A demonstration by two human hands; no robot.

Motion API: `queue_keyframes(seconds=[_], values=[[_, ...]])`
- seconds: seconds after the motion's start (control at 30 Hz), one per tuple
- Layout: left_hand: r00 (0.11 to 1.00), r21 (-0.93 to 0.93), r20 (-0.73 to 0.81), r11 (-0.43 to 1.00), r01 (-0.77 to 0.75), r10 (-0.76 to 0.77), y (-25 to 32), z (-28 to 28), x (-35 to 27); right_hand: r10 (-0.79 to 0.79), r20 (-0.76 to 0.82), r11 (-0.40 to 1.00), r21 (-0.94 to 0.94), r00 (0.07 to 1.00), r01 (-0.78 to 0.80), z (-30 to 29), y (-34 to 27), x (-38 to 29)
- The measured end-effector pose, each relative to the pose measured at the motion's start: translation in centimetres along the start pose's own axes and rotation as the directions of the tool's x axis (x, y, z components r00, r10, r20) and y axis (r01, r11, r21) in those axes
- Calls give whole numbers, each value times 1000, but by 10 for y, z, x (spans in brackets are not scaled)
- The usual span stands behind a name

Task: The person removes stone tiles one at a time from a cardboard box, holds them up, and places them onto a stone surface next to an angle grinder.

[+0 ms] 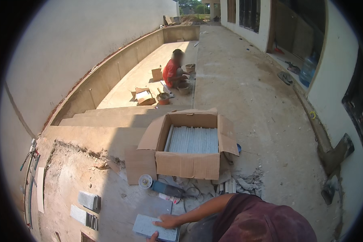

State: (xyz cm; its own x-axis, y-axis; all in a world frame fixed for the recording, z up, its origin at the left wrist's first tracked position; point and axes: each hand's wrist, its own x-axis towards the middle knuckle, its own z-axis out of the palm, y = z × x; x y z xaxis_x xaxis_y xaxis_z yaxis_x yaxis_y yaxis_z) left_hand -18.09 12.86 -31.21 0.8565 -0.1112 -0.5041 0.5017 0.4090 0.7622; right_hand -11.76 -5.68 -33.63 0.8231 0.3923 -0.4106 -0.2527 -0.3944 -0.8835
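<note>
At the bottom, a pale grey stone tile tops a small stack. My right hand reaches in from the right and grips the tile's right side, fingers on its upper face. Only a thumb or finger of my left hand shows, touching the tile's lower edge; the rest is cut off by the frame. Under and behind the stack lies a larger flat grey slab. An angle grinder rests above it, beside a small white and red tube. Maroon cloth fills the lower right.
An open cardboard box holds upright rows of pale tiles. Two small tile stacks stand at left, near a manual tile cutter. Broken rubble lies right of the box. Beyond the steps a co-worker in red squats among buckets.
</note>
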Motion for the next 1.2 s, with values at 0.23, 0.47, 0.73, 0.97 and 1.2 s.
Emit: queue_keyframes(seconds=[0.23, 0.47, 0.73, 0.97, 1.2], values=[[965, -160, 78, 958, -236, 251, -6, 7, 6, 18, -4, 986, 166, 1000, -17, -4, 4, -17], [932, -507, 265, 858, -83, 246, 1, 28, 2, 75, 67, 933, 348, 995, -94, -9, -33, -46], [946, -543, 197, 832, -114, 258, -15, 17, 7, 67, 94, 916, 388, 993, -99, 8, -22, -34], [978, -522, 101, 846, -106, 185, -22, 8, 14, -20, 193, 997, 73, 981, 6, -18, -44, -51], [978, -524, 111, 846, -95, 179, -15, 14, 6, -1, 87, 985, -174, 996, 16, -26, -51, -40]])
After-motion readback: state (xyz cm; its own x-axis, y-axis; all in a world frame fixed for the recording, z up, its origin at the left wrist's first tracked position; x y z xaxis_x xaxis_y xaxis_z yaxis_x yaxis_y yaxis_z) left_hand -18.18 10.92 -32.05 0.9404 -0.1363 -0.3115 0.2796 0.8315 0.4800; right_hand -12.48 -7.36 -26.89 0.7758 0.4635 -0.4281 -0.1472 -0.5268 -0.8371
